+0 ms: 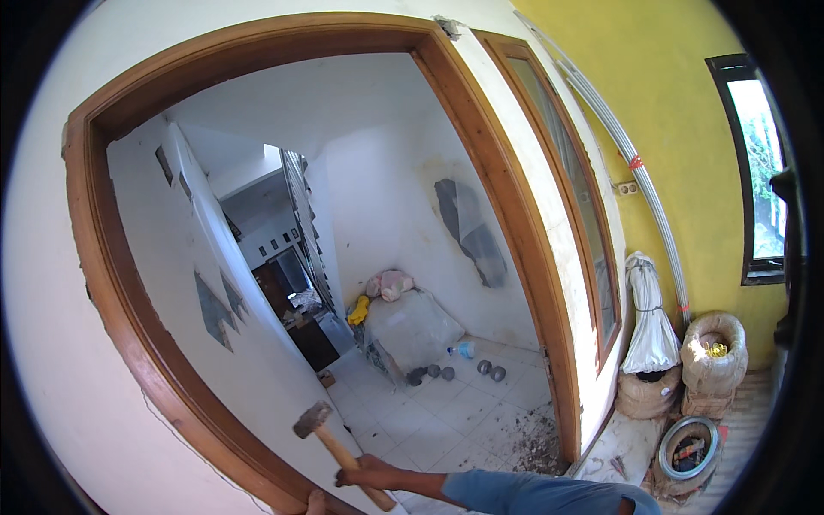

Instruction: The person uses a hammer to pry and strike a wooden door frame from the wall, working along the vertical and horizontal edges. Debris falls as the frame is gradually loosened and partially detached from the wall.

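Note:
My right hand [367,474] grips the wooden handle of a hammer [312,420], whose dark metal head is raised in front of the lower left side of a brown wooden door frame [129,249]. At the bottom edge, my left hand [315,504] holds that frame, with only a few fingers showing. Through the doorway is a white room with patched walls, a large pale covered pile [418,330] and a dirty tiled floor [403,429].
Grey round objects [492,371] and a plastic bottle [466,349] lie inside. At right, a narrow wooden-framed window [601,257], long pipes [644,206] against a yellow wall, a white wrapped bundle [648,322] and coiled rolls [714,373] stand beside the doorway, with debris near the threshold.

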A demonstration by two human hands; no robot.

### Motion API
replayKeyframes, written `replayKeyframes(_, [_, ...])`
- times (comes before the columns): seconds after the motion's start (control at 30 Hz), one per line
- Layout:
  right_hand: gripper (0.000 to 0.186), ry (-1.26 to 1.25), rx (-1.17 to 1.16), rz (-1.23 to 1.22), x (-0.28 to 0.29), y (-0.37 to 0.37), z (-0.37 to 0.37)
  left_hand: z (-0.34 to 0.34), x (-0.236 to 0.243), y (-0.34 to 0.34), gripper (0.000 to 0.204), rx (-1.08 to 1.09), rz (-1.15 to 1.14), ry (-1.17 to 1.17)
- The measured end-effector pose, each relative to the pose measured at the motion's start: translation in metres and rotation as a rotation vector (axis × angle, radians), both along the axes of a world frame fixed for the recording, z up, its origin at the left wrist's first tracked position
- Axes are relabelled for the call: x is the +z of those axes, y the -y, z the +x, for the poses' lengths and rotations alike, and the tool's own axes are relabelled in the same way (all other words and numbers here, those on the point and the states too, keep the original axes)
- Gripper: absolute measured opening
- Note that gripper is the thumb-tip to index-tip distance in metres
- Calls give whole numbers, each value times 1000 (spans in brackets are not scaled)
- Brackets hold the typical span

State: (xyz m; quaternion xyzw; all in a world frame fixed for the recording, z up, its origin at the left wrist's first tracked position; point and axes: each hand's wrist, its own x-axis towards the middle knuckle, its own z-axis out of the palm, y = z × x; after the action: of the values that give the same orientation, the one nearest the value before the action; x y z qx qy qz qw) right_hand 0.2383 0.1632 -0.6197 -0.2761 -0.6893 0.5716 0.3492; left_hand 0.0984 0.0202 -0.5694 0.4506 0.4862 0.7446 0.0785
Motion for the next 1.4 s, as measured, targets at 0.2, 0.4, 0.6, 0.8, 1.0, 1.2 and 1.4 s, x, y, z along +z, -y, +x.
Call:
replayKeyframes(0.2, [36,-239,-72,55,3,22,172,13,1,0,74,132,9,-25])
replayKeyframes(0.4, [48,-56,-328,143,117,29,384,13,-11,-8,76,335,30,1])
replayKeyframes(0.6, [43,39,-656,458,189,8,499,-26,-38,-21,55,473,161,-17])
replayKeyframes(0.8, [40,67,-750,750,183,-25,548,-4,-35,-14,50,743,29,30])
replayKeyframes(1.0, [38,-172,-712,607,152,-34,549,138,2,-40,99,1385,112,-611])
replayKeyframes(1.2, [54,-221,-932,621,97,-9,527,242,-37,-220,45,-190,100,-432])
replayKeyframes(1.4, [60,-252,-1347,577,39,41,513,378,-66,-344,55,-1057,123,-529])
